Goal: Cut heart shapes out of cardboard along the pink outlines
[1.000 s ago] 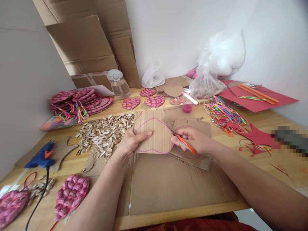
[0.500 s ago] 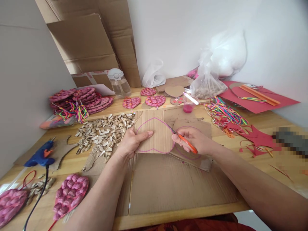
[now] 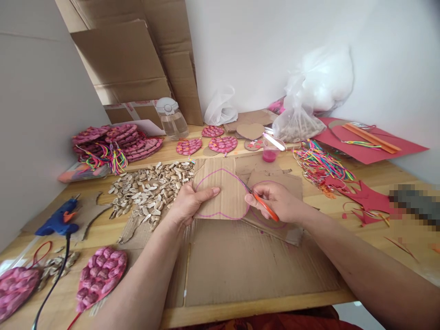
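Observation:
My left hand [image 3: 192, 200] grips the left side of a cardboard piece [image 3: 223, 195], thumb on top. A purple heart outline is drawn on the piece. My right hand [image 3: 273, 199] is wrapped round orange-handled scissors [image 3: 265, 207], whose blades meet the right edge of the piece near the heart line. Beneath and to the right lies another cardboard piece [image 3: 292, 183] with a purple curve, partly hidden by my right hand. A large cardboard sheet [image 3: 257, 266] lies under both hands.
Peanut shells [image 3: 151, 188] lie to the left, beyond a blue glue gun [image 3: 60, 220] and pink hearts [image 3: 102, 277]. A bottle [image 3: 173, 121], a cup of pink liquid [image 3: 270, 153] and a bag [image 3: 299, 123] stand behind. Coloured cords [image 3: 323, 158] and red paper [image 3: 373, 197] are on the right.
The scissors have shifted slightly within my right hand, and their handles look closer together. My left hand and the cardboard piece hold nearly the same place; the whole view has shifted a little.

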`<act>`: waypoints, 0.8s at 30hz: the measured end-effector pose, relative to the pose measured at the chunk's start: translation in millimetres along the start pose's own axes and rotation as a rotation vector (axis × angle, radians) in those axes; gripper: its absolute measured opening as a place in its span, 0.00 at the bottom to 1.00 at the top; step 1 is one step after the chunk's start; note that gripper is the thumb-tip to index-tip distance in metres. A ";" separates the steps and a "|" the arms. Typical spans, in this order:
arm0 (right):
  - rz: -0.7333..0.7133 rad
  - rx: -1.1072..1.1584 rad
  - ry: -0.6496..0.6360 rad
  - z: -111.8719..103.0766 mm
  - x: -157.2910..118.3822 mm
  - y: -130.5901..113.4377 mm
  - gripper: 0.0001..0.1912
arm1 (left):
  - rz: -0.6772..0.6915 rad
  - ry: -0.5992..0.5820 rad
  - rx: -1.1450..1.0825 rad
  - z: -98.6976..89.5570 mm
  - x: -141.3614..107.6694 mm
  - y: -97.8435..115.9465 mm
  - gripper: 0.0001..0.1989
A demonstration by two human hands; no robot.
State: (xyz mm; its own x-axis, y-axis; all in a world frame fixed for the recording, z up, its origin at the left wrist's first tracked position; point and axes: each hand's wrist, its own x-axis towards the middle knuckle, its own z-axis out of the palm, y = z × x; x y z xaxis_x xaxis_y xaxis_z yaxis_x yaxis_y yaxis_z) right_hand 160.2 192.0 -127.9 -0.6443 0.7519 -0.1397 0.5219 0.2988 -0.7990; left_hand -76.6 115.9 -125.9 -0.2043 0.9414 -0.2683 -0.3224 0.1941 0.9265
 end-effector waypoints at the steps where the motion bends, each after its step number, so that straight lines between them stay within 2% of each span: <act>1: 0.001 -0.003 0.001 0.6 0.3 0.9 0.30 | 0.001 -0.007 0.003 -0.8 0.3 -0.8 0.23; 8: -0.025 0.008 0.004 2.4 1.8 6.1 0.28 | -0.007 -0.045 -0.011 -2.7 0.8 -2.1 0.21; 13: -0.061 0.019 0.001 0.9 0.1 1.5 0.29 | 0.005 -0.045 0.012 -3.6 1.5 -2.9 0.22; 24: -0.016 0.002 -0.017 -0.1 -1.7 -1.9 0.31 | -0.012 -0.023 0.031 -1.4 0.8 -3.3 0.25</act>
State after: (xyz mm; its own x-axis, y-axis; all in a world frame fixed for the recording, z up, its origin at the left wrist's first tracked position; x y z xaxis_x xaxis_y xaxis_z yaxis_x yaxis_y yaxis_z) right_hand 160.4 190.2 -126.1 -0.6622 0.7368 -0.1367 0.5101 0.3096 -0.8025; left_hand -77.0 115.6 -129.6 -0.1796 0.9450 -0.2733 -0.2960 0.2131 0.9311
